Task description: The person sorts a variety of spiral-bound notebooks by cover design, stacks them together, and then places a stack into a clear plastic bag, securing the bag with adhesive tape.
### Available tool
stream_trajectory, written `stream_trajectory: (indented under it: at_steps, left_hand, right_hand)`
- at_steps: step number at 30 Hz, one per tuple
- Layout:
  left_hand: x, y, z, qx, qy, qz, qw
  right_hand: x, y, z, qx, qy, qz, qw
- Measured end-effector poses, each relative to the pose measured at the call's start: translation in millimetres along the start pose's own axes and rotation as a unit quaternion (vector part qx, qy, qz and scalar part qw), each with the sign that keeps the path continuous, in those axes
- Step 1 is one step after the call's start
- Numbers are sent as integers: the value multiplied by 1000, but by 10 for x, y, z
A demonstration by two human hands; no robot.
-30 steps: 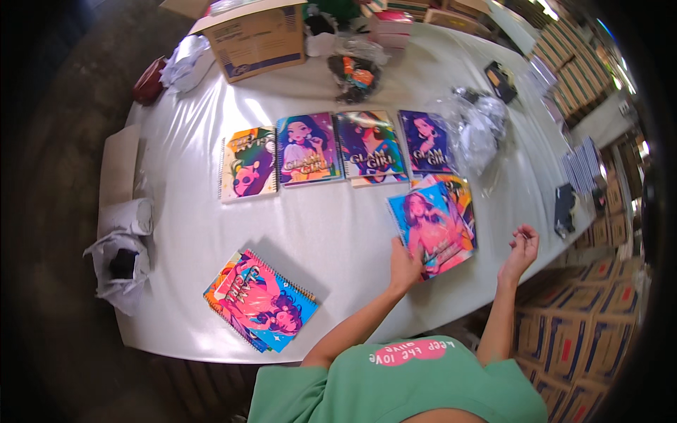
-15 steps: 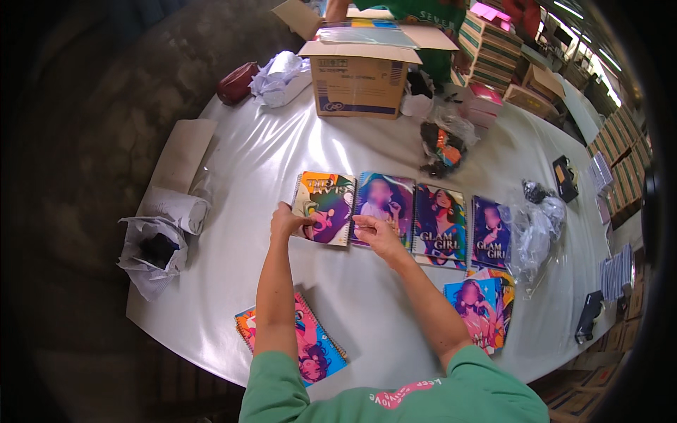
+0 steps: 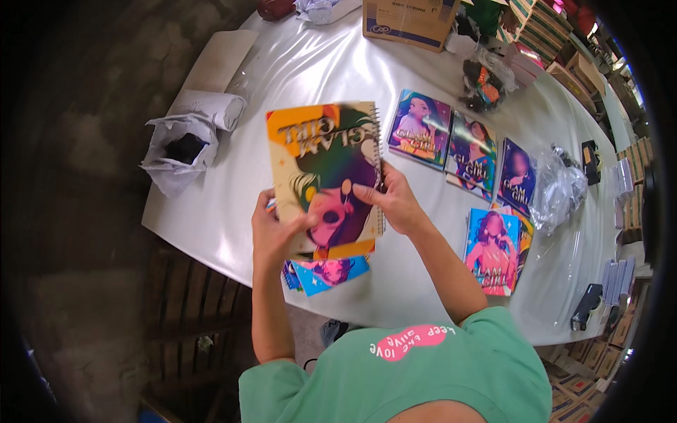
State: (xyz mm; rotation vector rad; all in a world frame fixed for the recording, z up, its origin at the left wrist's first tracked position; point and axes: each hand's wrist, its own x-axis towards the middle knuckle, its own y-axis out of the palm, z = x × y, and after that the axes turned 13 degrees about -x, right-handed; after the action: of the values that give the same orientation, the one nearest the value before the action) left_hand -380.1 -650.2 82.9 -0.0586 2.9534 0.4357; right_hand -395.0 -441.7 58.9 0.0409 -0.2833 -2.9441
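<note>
Both of my hands hold up a spiral-bound notebook (image 3: 326,169) with an orange and cream illustrated cover, lifted above the white table (image 3: 296,77). My left hand (image 3: 276,233) grips its lower left corner. My right hand (image 3: 392,199) grips its right edge by the spiral. Under the raised notebook, a small stack of colourful notebooks (image 3: 326,271) lies at the table's near edge. A row of three illustrated notebooks (image 3: 467,144) lies further right on the table, and another stack with a blue cover (image 3: 493,248) lies near my right forearm.
A cardboard box (image 3: 412,21) stands at the far edge. Crumpled white wrapping with a dark item (image 3: 180,144) sits at the left edge, beside a paper roll (image 3: 211,107). Clear plastic bags (image 3: 560,190) and dark devices (image 3: 591,161) lie at the right. Stacked boxes (image 3: 585,384) fill the lower right.
My hands were on the leftmost notebook of the row lying on the table; now that orange notebook is lifted and held close in front of me. The view has shifted left.
</note>
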Motion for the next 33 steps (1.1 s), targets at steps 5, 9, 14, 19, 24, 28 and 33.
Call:
stream_trajectory:
  at_steps: [5,9,14,19,24,28,33]
  left_hand:
    - [-945,-861,-90,-7,125,-96,987]
    - [-1830,-1621,-416,-96,317,-251,909]
    - [-1737,-1236,-127,51,429,-261,863]
    - [-996,-795,800,71,34,-125,989]
    - [-938,-915,1199,551,-49,-270,788]
    - [-653,-525,848,503,151,-250,813]
    - [286,637,991,335,176,-7,926]
  right_hand:
    - [-407,301,164,-10,-28,26,999]
    - [-481,273,22,39,6,22,999]
    - [-919,-116,317,0,-81,-83,993]
    - [-1857,-1182,781,5,-177,-255,950]
    - [-2853,-1779,975,-60,-139,-370,917]
    - [-3196,-2266,475,-97,31,-324,940]
    - [-3107,-2275,-243,-663,255,-465,529]
